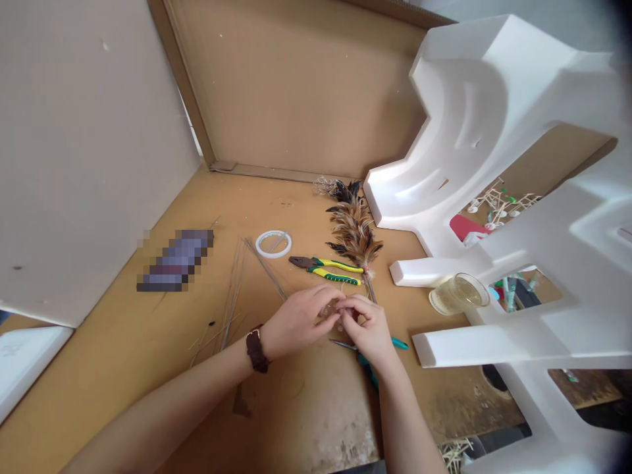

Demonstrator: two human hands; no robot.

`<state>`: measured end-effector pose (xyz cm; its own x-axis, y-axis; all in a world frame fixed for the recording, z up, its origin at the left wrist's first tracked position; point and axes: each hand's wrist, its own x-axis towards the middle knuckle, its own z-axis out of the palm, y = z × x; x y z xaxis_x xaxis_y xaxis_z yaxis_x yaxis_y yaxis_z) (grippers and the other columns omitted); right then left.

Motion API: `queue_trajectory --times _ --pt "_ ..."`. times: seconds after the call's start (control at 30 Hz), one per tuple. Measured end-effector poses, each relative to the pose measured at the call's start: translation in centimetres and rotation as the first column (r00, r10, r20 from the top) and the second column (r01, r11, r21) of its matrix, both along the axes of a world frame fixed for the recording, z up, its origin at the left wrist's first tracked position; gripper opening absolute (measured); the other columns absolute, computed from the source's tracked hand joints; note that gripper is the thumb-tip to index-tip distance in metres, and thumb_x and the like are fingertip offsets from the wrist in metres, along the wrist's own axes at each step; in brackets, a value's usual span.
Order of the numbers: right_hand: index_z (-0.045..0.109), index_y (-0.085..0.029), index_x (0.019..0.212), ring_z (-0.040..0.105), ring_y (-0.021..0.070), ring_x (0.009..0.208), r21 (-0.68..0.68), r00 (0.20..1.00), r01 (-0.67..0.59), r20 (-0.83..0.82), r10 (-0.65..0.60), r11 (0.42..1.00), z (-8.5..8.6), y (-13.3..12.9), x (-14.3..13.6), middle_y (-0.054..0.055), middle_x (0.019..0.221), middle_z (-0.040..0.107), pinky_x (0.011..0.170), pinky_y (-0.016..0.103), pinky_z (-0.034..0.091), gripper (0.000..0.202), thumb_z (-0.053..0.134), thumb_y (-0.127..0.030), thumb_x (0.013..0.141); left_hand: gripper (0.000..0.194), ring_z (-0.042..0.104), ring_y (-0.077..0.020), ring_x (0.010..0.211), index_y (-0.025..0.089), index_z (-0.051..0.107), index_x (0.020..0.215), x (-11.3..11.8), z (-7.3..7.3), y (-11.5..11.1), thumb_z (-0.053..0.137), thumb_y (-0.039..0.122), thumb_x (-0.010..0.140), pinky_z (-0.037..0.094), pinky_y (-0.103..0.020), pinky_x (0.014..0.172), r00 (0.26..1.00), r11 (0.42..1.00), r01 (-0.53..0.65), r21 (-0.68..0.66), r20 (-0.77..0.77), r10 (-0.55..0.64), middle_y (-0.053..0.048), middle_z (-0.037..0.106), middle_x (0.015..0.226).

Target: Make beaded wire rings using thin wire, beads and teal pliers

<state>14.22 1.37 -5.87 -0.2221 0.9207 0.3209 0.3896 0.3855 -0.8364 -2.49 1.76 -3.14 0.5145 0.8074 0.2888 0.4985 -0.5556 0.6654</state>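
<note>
My left hand (pixel 303 317), with a dark watch strap at the wrist, is closed in a pinch. Its fingertips meet those of my right hand (pixel 366 327), also pinched. Between them shows a small translucent piece (pixel 328 308), too small to name, and a thin wire curves above it. Just beyond my hands lie combination pliers (pixel 332 270) with yellow and green handles. Teal-handled pliers (pixel 399 343) are partly hidden under my right hand. A duster-like bundle of brown and black feathers (pixel 353 227) lies behind, its stem running toward my right hand.
A white ring (pixel 273 244) and several thin wires (pixel 236 283) lie on the brown table (pixel 197 388). Foam packaging (pixel 474 118) stands along the right, with a glass of yellowish liquid (pixel 457 294) beside its arms. Cardboard (pixel 306 85) walls the back. A blurred-out object (pixel 175 260) lies left.
</note>
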Motion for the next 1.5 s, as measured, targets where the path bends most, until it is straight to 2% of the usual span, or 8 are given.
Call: queue_trajectory --times 0.17,0.33,0.6,0.73,0.87,1.17,1.37,1.5 --pt "0.066 -0.02 0.08 0.048 0.0099 0.051 -0.117 0.998 -0.006 -0.065 -0.002 0.993 -0.1 -0.1 -0.1 -0.001 0.063 0.058 0.049 0.022 0.041 0.012 0.055 -0.019 0.077 0.015 0.052 -0.0112 0.06 0.02 0.058 0.093 -0.6 -0.3 0.7 0.049 0.023 0.081 0.039 -0.022 0.058 0.999 0.983 -0.011 -0.186 0.046 0.019 0.0 0.063 0.079" --pt "0.068 -0.021 0.08 0.051 0.0108 0.059 -0.081 0.993 -0.011 -0.117 0.002 0.997 -0.2 0.2 -0.3 0.003 0.081 0.062 0.054 0.024 0.044 0.012 0.057 -0.02 0.076 0.009 0.05 -0.0096 0.056 0.019 0.059 0.082 -0.5 -0.6 1.0 0.053 0.025 0.078 0.037 -0.019 0.052 0.988 0.948 -0.06 -0.313 0.115 0.1 0.003 0.059 0.066" --pt "0.061 -0.02 0.096 0.052 0.0096 0.06 -0.211 0.957 0.12 -0.234 -0.17 0.97 0.1 0.4 -0.1 0.005 0.095 0.058 0.056 0.024 0.046 0.026 0.063 -0.03 0.072 0.011 0.042 -0.0076 0.049 0.017 0.054 0.07 -0.5 -2.0 1.6 0.049 0.023 0.078 0.032 -0.018 0.048 0.959 0.921 -0.164 -0.354 0.162 0.233 0.006 0.048 0.055" --pt "0.061 -0.017 0.095 0.057 0.0137 0.064 -0.41 0.954 0.089 -0.228 -0.196 0.908 0.2 0.2 0.1 0.004 0.081 0.063 0.059 0.025 0.047 0.034 0.064 -0.039 0.069 0.009 0.045 -0.0084 0.052 0.017 0.051 0.071 -0.7 -2.6 1.9 0.048 0.023 0.077 0.035 -0.019 0.051 0.92 0.91 -0.272 -0.313 0.193 0.342 0.005 0.049 0.056" --pt "0.065 -0.015 0.081 0.056 0.0139 0.057 -0.46 0.98 0.069 -0.136 -0.146 0.885 -0.6 0.1 -0.2 0.002 0.066 0.063 0.053 0.024 0.045 0.027 0.063 -0.04 0.07 0.008 0.047 -0.009 0.053 0.017 0.05 0.073 -0.5 -3.0 1.9 0.049 0.023 0.077 0.037 -0.019 0.053 0.89 0.898 -0.317 -0.304 0.233 0.393 0.004 0.051 0.058" --pt "0.057 -0.017 0.073 0.052 0.0095 0.043 -0.481 0.939 0.001 -0.301 -0.166 0.877 -0.2 0.5 -0.4 -0.002 0.051 0.058 0.047 0.021 0.041 0.024 0.057 -0.041 0.075 0.01 0.039 -0.0055 0.041 0.018 0.044 0.076 0.1 -2.6 1.7 0.05 0.026 0.077 0.032 -0.016 0.041 0.804 0.818 -0.098 -0.566 0.44 0.4 0.009 0.042 0.05" --pt "0.055 -0.017 0.076 0.05 0.0091 0.035 -0.53 0.925 0.068 -0.283 -0.252 0.845 -0.2 0.5 -0.2 -0.004 0.046 0.056 0.035 0.017 0.033 0.022 0.057 -0.039 0.073 0.012 0.042 -0.0031 0.041 0.017 0.044 0.074 0.4 -2.3 1.4 0.053 0.026 0.076 0.038 -0.016 0.044 0.719 0.796 0.003 -0.606 0.554 0.42 0.007 0.049 0.06" --pt "0.053 -0.018 0.073 0.048 0.0081 0.032 -0.484 0.93 0.107 -0.261 -0.26 0.868 -0.5 0.4 -0.1 -0.007 0.045 0.054 0.035 0.017 0.034 0.014 0.058 -0.03 0.07 0.015 0.043 -0.0034 0.041 0.017 0.045 0.075 0.5 -2.5 1.4 0.055 0.028 0.076 0.039 -0.016 0.042 0.729 0.784 0.026 -0.62 0.549 0.41 0.008 0.046 0.058"
